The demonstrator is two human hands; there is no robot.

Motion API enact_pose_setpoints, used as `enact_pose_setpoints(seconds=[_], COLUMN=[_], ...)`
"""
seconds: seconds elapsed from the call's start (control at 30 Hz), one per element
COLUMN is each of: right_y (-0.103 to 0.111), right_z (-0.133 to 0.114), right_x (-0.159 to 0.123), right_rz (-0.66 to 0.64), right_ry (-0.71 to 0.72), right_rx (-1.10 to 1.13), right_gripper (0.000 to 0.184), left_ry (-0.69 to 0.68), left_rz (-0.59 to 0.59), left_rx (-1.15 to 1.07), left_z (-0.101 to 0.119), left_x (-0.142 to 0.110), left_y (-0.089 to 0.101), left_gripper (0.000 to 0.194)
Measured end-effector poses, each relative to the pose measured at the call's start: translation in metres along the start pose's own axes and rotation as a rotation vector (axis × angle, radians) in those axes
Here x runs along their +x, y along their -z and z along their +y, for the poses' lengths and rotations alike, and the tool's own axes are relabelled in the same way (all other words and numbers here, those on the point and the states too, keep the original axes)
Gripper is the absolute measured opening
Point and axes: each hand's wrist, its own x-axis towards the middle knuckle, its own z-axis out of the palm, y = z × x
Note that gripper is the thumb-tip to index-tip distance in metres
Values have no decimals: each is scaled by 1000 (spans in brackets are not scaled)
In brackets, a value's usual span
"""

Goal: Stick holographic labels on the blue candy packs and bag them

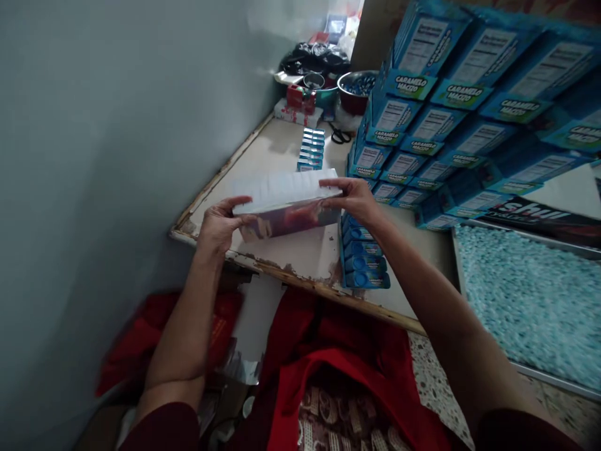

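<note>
Both hands hold a long box (pixel 293 213) tilted just above the table near its front edge. Its upper side is whitish and its near side is dark with a printed picture, blurred by motion. My left hand (pixel 220 225) closes on its left end, thumb and fingers pinching the edges. At the opposite end my right hand (pixel 352 197) grips it, fingers on top and front. Below my right wrist stands a row of small blue candy boxes (pixel 366 260), partly hidden by my hand. Beyond the held box lies a stack of small blue packs (pixel 312 147).
Tall stacks of blue Caramelo Macizo boxes (pixel 417 119) rise at the right. Black scissors (pixel 340 133), a red tape dispenser (pixel 301 98) and a metal bowl (pixel 357 84) sit at the back. A tray of turquoise pieces (pixel 530 294) is at right; a wall (pixel 94 156) bounds the left.
</note>
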Motion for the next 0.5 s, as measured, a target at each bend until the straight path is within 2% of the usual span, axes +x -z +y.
enact_pose_setpoints(seconds=[0.07, 0.2, 0.27, 0.33, 0.37, 0.5], right_y=[1, 1, 2, 5, 7, 11], right_z=[0, -17, -31, -46, -53, -73], right_x=[-6, -18, -23, -26, -27, -24], right_rz=[102, 343, 373, 292, 227, -17], right_ry=[66, 237, 319, 360, 359, 322], right_rx=[-122, -565, -719, -783, -781, -648], right_gripper=[51, 18, 9, 11, 13, 15], left_ry=[-104, -373, -497, -595, -634, -724], left_rz=[51, 183, 276, 324, 308, 44], left_rx=[77, 406, 533, 670, 753, 988], left_z=[8, 28, 41, 59, 69, 118], left_x=[-4, -13, -19, -26, -30, -45], left_y=[-7, -17, -16, -14, -13, -28], left_gripper=[56, 27, 14, 10, 11, 21])
